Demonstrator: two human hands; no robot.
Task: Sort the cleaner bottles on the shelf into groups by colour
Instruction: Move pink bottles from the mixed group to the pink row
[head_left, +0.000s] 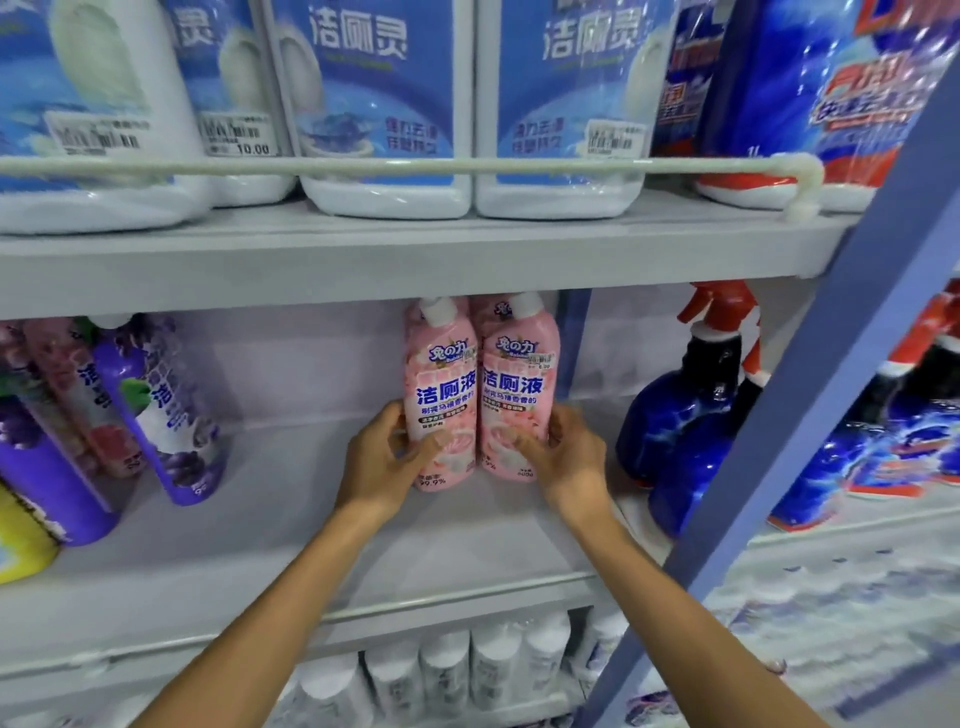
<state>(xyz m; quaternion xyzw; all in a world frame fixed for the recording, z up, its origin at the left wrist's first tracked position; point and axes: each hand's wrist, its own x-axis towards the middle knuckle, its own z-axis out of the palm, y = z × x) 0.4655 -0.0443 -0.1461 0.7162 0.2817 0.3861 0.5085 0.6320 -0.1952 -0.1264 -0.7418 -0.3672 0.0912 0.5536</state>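
Observation:
Two pink cleaner bottles stand side by side, touching, in the middle of the middle shelf (291, 525). My left hand (382, 457) grips the left pink bottle (441, 384) low on its side. My right hand (563, 457) grips the right pink bottle (519, 384) the same way. More pink bottles show behind them. At the left of the shelf lean purple bottles (156, 410), with another pink bottle (78, 400) among them. A yellow bottle (18, 545) sits at the far left edge.
Blue spray bottles (675, 431) with red triggers stand to the right on the same shelf. White jugs with blue labels (384, 104) fill the upper shelf behind a rail (363, 166). A blue upright post (810, 426) crosses the right side. White bottles (493, 670) stand on the shelf below.

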